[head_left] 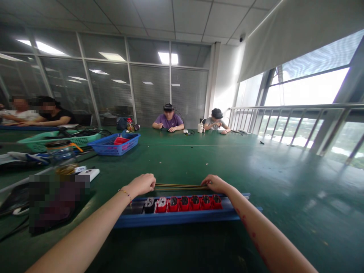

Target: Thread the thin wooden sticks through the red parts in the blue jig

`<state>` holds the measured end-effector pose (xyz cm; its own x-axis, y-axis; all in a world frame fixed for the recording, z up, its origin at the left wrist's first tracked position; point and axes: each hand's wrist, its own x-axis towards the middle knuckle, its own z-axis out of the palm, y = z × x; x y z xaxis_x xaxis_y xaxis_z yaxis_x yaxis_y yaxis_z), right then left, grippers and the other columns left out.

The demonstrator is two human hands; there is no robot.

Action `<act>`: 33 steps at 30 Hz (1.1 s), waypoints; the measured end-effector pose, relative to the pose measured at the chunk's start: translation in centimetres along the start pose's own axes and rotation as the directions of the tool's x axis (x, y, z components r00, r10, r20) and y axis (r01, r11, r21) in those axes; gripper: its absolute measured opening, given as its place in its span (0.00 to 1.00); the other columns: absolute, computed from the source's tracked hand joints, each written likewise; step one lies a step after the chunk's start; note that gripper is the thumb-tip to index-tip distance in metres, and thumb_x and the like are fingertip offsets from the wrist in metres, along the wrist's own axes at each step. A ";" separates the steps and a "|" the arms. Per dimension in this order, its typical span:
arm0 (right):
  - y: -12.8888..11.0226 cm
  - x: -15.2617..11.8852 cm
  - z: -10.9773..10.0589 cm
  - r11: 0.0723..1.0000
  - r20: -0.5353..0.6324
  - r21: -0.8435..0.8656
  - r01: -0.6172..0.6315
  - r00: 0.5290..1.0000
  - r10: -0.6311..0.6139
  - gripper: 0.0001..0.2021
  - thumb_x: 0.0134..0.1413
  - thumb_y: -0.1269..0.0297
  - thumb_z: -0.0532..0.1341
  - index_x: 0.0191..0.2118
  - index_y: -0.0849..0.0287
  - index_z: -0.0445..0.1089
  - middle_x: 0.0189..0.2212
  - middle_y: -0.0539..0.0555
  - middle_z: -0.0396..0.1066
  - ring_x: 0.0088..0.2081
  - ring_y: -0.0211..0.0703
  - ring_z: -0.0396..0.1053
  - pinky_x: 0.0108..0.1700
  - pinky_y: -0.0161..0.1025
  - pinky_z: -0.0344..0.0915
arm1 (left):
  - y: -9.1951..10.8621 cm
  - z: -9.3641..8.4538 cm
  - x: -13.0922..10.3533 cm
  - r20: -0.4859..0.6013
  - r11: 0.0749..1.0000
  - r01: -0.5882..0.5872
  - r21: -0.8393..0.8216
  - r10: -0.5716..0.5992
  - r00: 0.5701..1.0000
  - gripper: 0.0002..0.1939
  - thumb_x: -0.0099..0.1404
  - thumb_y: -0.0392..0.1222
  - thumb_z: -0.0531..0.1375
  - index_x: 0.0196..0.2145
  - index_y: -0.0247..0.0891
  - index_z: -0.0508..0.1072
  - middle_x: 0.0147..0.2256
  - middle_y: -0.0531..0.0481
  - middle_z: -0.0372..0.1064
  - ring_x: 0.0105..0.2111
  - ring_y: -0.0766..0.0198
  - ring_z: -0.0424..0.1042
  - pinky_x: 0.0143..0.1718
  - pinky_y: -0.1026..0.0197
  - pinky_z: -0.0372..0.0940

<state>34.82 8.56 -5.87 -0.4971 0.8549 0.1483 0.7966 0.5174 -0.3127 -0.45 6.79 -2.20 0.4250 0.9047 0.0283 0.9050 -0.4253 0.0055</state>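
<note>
Several thin yellowish rods (180, 185) lie crosswise beyond a long blue tray (179, 217). My left hand (145, 183), closed, is at their left end, and my right hand (214, 182) is closed around their right end. Inside the tray stands a row of small blocks: a black one (149, 205) at the left, then several red ones (184, 204) with black or grey tops. Both wrists are above the tray's far edge. The fingertips of both hands are partly hidden.
A blue basket (115, 147) with a red item, a green basket (57, 141) and a glass jar (63, 157) stand at the left, near a dark pouch (57, 201). People sit across the table (182, 159) and at the far left.
</note>
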 end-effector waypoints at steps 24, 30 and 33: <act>-0.7 -0.7 -0.2 0.988 -0.005 -0.146 -0.058 0.998 0.058 0.12 0.34 0.72 0.57 0.31 0.57 0.70 0.28 0.50 0.70 0.30 0.40 0.66 0.29 0.31 0.57 | 0.1 0.7 1.1 0.049 1.000 -0.021 0.002 0.021 0.999 0.08 0.44 0.30 0.54 0.23 0.39 0.67 0.27 0.52 0.68 0.27 0.63 0.67 0.24 0.65 0.55; -1.2 -1.1 -1.0 0.988 -0.136 -0.135 -0.078 0.989 0.060 0.09 0.41 0.71 0.54 0.29 0.59 0.69 0.31 0.52 0.67 0.34 0.41 0.63 0.33 0.33 0.57 | -0.2 -1.0 -1.0 -0.056 0.996 0.019 -0.085 -0.024 0.998 0.06 0.53 0.36 0.49 0.27 0.39 0.65 0.28 0.52 0.67 0.26 0.66 0.65 0.26 0.66 0.55; -1.4 -1.7 -1.9 0.998 -0.224 0.041 -0.045 0.973 0.053 0.09 0.43 0.72 0.52 0.32 0.60 0.68 0.27 0.51 0.66 0.29 0.36 0.62 0.31 0.31 0.57 | -0.2 -1.9 -2.5 -0.103 0.974 0.007 -0.225 -0.031 0.994 0.07 0.55 0.39 0.48 0.29 0.39 0.64 0.24 0.54 0.65 0.25 0.67 0.64 0.26 0.67 0.55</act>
<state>35.17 6.46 -3.84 -0.3648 0.8676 0.3381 0.8032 0.4768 -0.3571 -1.68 4.58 -0.33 0.3927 0.9102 0.1314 0.8809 -0.4133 0.2306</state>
